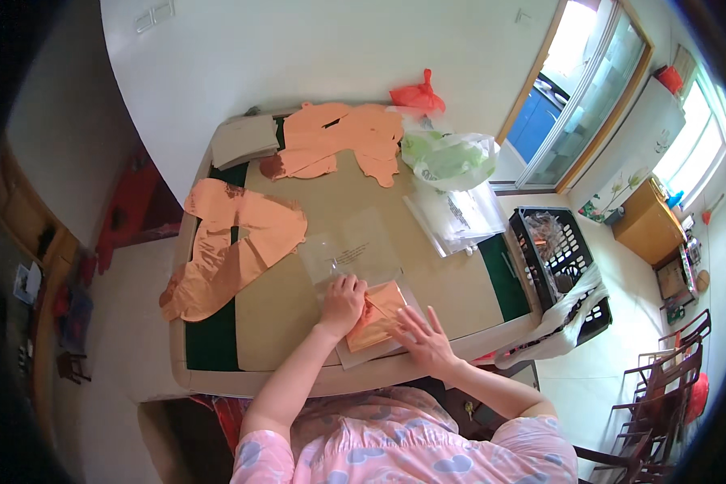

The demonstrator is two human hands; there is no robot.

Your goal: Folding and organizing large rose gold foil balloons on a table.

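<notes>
A folded orange sheet [383, 310] lies in a clear plastic sleeve [355, 355] near the table's front edge. My left hand [344, 302] is closed on the sheet's left side, fingers curled on it. My right hand [421, 339] lies flat with fingers spread, pressing the sleeve just right of the sheet. A stack of clear plastic bags [353, 252] lies right behind my left hand.
Piles of orange cut-out shapes lie at the table's left [230, 246] and back [343, 141]. A grey paper stack [244, 139], red bag [418, 97], green-white bag [452, 157] and clear packets [460, 214] sit at the back and right. A black crate [552, 250] stands beside the table's right edge [512, 319].
</notes>
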